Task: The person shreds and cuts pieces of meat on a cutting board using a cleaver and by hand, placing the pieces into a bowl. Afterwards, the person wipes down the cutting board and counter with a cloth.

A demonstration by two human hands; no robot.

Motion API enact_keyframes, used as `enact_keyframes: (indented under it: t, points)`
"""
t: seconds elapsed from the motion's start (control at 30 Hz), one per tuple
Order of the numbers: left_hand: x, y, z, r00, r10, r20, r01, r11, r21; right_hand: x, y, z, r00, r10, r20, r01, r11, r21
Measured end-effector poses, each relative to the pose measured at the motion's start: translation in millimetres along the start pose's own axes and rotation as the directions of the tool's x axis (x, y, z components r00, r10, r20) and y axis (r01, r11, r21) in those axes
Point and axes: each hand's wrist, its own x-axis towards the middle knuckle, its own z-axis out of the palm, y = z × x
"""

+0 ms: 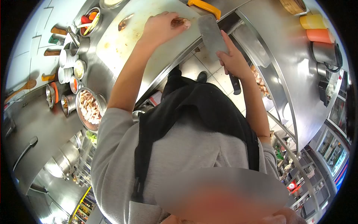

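Note:
On the white cutting board (115,44), my left hand (161,28) is closed on a browned piece of meat (180,22), with the fingers lying over its far side. In my right hand (235,61) is a cleaver (213,35). Its broad blade points away from me, just right of the meat and apart from it, and its black handle sticks out below my palm. My index finger stretches along the blade. A smaller browned piece (125,23) lies farther left on the board.
A yellow-handled tool (205,7) lies at the board's far right. To my left stand a bowl of sliced meat (90,107), stacked white dishes (67,59) and a bowl of cut vegetables (90,21). A steel counter (285,52) runs along my right.

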Motion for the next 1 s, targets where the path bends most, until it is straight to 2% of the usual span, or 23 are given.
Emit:
enact_keyframes:
  t: [0.03, 0.1, 0.23, 0.3, 0.43, 0.5, 0.63, 0.7, 0.8, 0.9, 1.0]
  points:
    - [-2, -8, 6, 1.000, 0.006, 0.007, -0.006, 1.000, 0.000, -5, -8, 1, 1.000, -0.003, 0.005, 0.003, 0.999, 0.045]
    - [-7, -19, 15, 0.998, 0.030, -0.054, -0.039, 0.985, -0.166, -10, -17, 3, 1.000, -0.002, 0.009, 0.001, 0.996, 0.093]
    - [-9, -16, 15, 0.999, -0.035, 0.003, 0.035, 0.990, -0.137, -10, -21, 7, 0.999, -0.013, 0.037, 0.009, 0.996, 0.089]
    - [-9, -15, 16, 0.993, 0.075, -0.093, -0.096, 0.964, -0.248, -8, -22, 10, 0.999, -0.021, 0.033, 0.018, 0.997, 0.072]
    - [-10, -14, 17, 0.995, 0.035, -0.096, -0.057, 0.968, -0.242, -9, -27, 15, 0.999, 0.000, 0.042, -0.002, 0.998, 0.055]
    - [-8, -17, 21, 0.967, 0.139, -0.213, -0.188, 0.955, -0.229, -8, -26, 16, 0.999, 0.004, 0.046, -0.007, 0.998, 0.065]
    - [-9, -19, 23, 0.974, 0.148, -0.173, -0.184, 0.959, -0.217, -9, -22, 18, 0.998, -0.003, 0.060, -0.002, 0.996, 0.090]
    - [-8, -22, 25, 0.957, 0.201, -0.207, -0.238, 0.955, -0.174, -8, -23, 20, 0.998, -0.009, 0.065, 0.004, 0.997, 0.081]
    - [-6, -23, 26, 0.957, 0.205, -0.205, -0.243, 0.953, -0.181, -6, -24, 27, 0.998, -0.050, 0.039, 0.047, 0.996, 0.077]
    - [-6, -20, 23, 0.976, 0.152, -0.153, -0.181, 0.963, -0.198, 6, -29, 29, 0.999, -0.039, 0.036, 0.036, 0.997, 0.075]
    - [-9, -17, 24, 0.977, 0.135, -0.164, -0.163, 0.972, -0.171, 5, -31, 28, 1.000, -0.012, 0.025, 0.010, 0.998, 0.067]
